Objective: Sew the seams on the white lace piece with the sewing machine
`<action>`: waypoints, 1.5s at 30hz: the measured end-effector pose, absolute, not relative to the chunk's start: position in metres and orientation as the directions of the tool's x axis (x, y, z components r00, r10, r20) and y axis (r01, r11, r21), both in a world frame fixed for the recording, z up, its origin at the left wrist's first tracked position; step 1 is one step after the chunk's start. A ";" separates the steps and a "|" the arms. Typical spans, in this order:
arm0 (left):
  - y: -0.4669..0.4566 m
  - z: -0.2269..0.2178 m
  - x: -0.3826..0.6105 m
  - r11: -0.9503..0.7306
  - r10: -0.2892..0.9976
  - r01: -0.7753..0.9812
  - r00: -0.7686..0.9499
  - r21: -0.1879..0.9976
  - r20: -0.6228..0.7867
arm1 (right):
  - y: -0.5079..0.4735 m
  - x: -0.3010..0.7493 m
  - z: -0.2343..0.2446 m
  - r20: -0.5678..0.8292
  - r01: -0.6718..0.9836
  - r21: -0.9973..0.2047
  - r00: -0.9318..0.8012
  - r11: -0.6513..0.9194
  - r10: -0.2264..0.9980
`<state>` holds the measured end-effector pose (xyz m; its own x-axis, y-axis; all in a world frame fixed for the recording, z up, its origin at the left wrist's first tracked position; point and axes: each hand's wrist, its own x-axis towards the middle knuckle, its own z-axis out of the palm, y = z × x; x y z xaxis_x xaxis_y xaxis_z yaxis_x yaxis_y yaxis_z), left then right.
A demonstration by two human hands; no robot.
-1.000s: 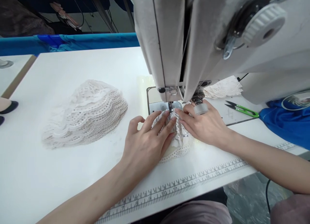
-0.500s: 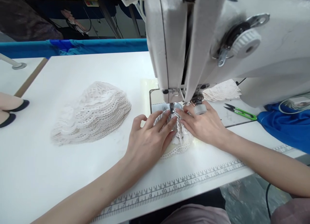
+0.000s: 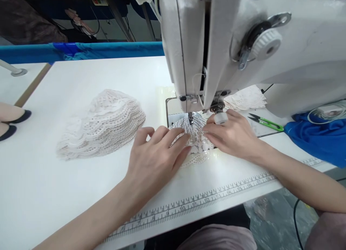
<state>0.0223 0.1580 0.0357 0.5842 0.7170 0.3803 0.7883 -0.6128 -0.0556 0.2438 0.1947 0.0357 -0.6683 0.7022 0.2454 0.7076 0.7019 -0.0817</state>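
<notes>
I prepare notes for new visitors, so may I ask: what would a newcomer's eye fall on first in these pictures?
Probably the big sewing machine, filling the upper right. Next, the lace piece beneath it, between the left hand and the right hand. Then the pale lace pile at the left, and the bright blue cloth at the right edge.

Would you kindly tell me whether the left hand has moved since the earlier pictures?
Yes: the left hand has shifted a little to the left, away from the presser foot.
</notes>
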 end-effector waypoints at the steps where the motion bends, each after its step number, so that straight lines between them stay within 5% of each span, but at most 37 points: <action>1: 0.155 0.040 0.020 -0.641 0.715 0.767 0.608 -0.024 0.346 | 0.193 0.246 0.041 0.163 0.673 -0.209 -0.692 0.710 0.704; 3: 0.149 0.046 0.018 -0.699 0.699 0.715 0.673 0.032 0.243 | 0.192 0.250 0.049 0.005 0.602 -0.414 -0.749 0.683 0.663; 5: 0.143 0.047 0.017 -0.730 0.680 0.682 0.716 0.052 0.158 | 0.191 0.251 0.054 -0.068 0.576 -0.491 -0.773 0.654 0.630; 8: 0.137 0.045 0.018 -0.681 0.732 0.718 0.668 0.140 0.136 | 0.190 0.251 0.054 -0.024 0.584 -0.533 -0.734 0.612 0.679; 13: 0.148 0.052 0.016 -0.418 0.895 0.772 0.439 0.480 0.074 | 0.190 0.249 0.052 0.016 0.563 -0.697 -0.606 0.443 0.795; 16: 0.165 0.058 0.020 -0.406 0.893 0.771 0.449 0.491 0.034 | 0.191 0.247 0.045 0.119 0.595 -0.615 -0.579 0.518 0.807; 20: 0.188 0.059 0.030 -0.445 0.857 0.766 0.515 0.464 -0.029 | 0.193 0.243 0.030 0.443 0.623 -0.388 -0.520 0.679 0.730; 23: 0.201 0.058 0.033 -0.465 0.843 0.745 0.538 0.478 -0.019 | 0.196 0.241 0.023 0.587 0.598 -0.365 -0.447 0.714 0.675; 30: 0.212 0.063 0.022 -0.460 0.771 0.640 0.631 0.616 -0.080 | 0.198 0.235 0.026 0.441 0.579 -0.545 -0.418 0.606 0.795; 35: 0.201 0.055 0.022 -0.410 0.784 0.572 0.619 0.711 -0.046 | 0.194 0.236 0.027 0.367 0.570 -0.564 -0.476 0.598 0.799; 37: 0.192 0.046 0.022 -0.535 0.752 0.559 0.656 0.633 0.057 | 0.192 0.239 0.028 0.355 0.580 -0.499 -0.541 0.644 0.762; 40: 0.174 0.033 0.022 -0.774 0.633 0.597 0.715 0.212 0.297 | 0.188 0.242 0.030 0.390 0.568 -0.279 -0.671 0.775 0.631; 42: 0.162 0.029 0.023 -0.778 0.545 0.621 0.740 -0.092 0.394 | 0.187 0.243 0.031 0.415 0.536 -0.137 -0.732 0.833 0.539; 45: 0.150 0.028 0.024 -0.728 0.526 0.637 0.756 -0.253 0.390 | 0.185 0.242 0.033 0.410 0.516 -0.075 -0.764 0.853 0.498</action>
